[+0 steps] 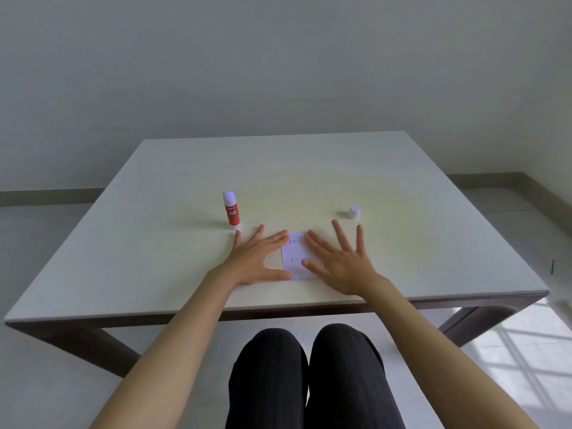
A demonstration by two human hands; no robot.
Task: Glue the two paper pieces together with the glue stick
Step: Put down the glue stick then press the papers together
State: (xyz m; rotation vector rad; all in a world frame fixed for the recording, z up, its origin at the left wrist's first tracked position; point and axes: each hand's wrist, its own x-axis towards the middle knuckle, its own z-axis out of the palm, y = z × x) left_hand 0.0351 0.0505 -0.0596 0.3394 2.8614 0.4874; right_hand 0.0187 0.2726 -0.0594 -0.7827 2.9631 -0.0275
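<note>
Farthest left we see the glue stick, a red tube with a white label, standing upright and uncapped on the pale surface, its whitish tip exposed. It stands just beyond the little finger of our left hand, near it but apart.

That left hand lies flat, palm down, fingers spread wide and gripping nothing. Its index fingertip and thumb rest on the left edge of the paper, a small white rectangle with faint printed marks. We cannot tell whether one sheet or two stacked pieces lie there. The paper lies flat between both hands, near the front edge of the surface.

Our right hand is likewise flat and splayed, closed on nothing, covering the paper's right part with thumb and index finger pressing on it.

Beyond the right hand's fingertips, well apart from the glue stick, stands the white cap, a short cylinder upright on the surface.

The surface is smooth, matte and square-cornered, with a dark underside rim. Broad bare room stretches behind the things and to both sides; the front edge runs close beneath our wrists.
</note>
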